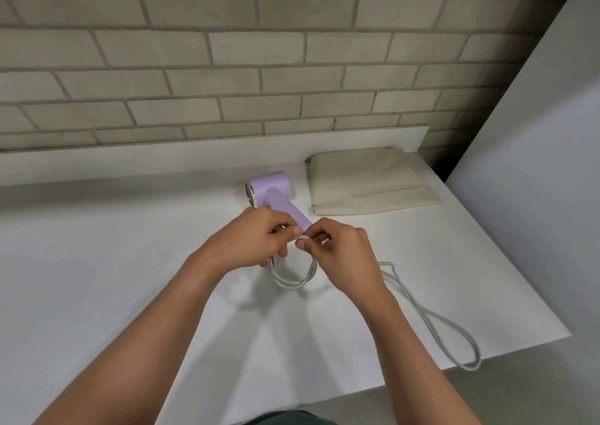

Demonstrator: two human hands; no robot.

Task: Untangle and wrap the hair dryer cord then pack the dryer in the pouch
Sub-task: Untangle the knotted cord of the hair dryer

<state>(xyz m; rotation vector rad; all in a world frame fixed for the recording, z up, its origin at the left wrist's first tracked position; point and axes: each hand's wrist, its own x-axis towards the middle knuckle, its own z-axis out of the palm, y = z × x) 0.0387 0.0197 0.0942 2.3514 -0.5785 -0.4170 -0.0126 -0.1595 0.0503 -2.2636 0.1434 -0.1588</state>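
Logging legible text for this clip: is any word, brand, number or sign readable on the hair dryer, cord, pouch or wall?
None can be read.
The lilac hair dryer shows no logo or label on the sides in view.
The cream pouch, white cord, brick wall and white table are plain.
The left hand and right hand hide the handle's end.

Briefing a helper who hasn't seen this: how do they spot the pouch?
On the white table below the brick wall, look at the far right corner. The pouch lies flat there, beside the lilac hair dryer: the only cream fabric item.
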